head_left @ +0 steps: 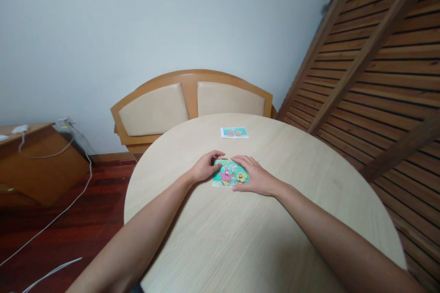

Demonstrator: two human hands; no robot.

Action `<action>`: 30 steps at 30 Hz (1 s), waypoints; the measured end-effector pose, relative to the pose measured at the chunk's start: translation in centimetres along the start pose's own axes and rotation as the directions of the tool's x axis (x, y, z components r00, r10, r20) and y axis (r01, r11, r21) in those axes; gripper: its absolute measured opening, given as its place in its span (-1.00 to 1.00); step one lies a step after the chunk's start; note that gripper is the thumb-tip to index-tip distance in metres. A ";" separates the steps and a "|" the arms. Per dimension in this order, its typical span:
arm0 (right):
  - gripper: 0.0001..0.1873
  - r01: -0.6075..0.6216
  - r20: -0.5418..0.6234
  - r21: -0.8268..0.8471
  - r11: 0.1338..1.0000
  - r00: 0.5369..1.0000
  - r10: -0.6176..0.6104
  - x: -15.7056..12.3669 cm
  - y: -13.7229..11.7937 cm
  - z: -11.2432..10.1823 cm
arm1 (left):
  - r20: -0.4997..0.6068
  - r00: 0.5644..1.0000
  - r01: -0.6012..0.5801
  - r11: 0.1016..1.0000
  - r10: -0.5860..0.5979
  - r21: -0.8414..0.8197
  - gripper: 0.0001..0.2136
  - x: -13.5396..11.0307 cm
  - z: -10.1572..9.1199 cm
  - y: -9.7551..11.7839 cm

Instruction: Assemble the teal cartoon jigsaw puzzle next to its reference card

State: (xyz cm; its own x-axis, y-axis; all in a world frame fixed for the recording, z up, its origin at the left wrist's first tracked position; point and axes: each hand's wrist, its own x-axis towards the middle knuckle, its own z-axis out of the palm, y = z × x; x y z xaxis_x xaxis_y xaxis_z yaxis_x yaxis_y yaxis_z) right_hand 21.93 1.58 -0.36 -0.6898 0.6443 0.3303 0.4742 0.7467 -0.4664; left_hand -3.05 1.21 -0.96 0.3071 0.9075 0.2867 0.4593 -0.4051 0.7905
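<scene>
A small cartoon picture puzzle (229,175), green with pink and yellow figures, lies flat on the round pale wooden table (261,229). My left hand (205,165) rests at its left edge, fingers curled over the top left corner. My right hand (253,176) lies on its right side, fingers spread flat and pressing on the picture. Both hands touch the puzzle; neither lifts it. A second small card (234,132) with a similar cartoon picture lies farther back on the table, beyond both hands.
A wooden bench back with two beige pads (192,100) stands behind the table. A slatted wooden frame (374,68) leans at the right. At the left are a low wooden cabinet (37,160) and white cables (58,210) on the dark red floor.
</scene>
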 end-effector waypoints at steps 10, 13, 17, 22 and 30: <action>0.03 -0.089 -0.045 -0.082 0.993 0.995 0.085 -0.8 -1.6 0.3 | -0.052 0.996 0.042 0.896 -0.072 -0.441 -0.56 -0.3 1.1 0.6; 0.00 -0.082 -0.051 -0.092 0.992 0.996 0.078 -1.0 -1.8 0.3 | -0.037 0.995 0.064 0.896 -0.090 -0.439 -0.56 -0.4 1.3 0.4; -0.01 -0.050 -0.052 -0.104 0.993 0.998 0.045 -1.1 -1.8 0.3 | 0.031 0.992 0.123 0.891 -0.122 -0.437 -0.50 -0.8 1.2 0.6; -0.02 -0.032 -0.037 -0.129 0.991 0.999 0.028 -1.1 -1.9 0.1 | 0.008 0.994 0.106 0.918 -0.112 -0.382 -0.54 -1.0 1.0 1.4; -0.08 -0.083 -0.029 -0.152 0.985 0.996 0.080 -1.1 -1.7 -0.1 | -0.075 0.988 0.094 0.908 -0.136 -0.408 -0.60 -0.7 0.8 2.0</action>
State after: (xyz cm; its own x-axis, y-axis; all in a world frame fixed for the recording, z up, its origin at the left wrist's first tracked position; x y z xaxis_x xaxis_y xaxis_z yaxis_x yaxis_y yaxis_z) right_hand 21.95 -0.38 0.18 -0.6335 0.7064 0.3158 0.6079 0.7069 -0.3617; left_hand -1.69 -0.28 -0.04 0.1783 0.9598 0.2167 0.1061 -0.2377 0.9655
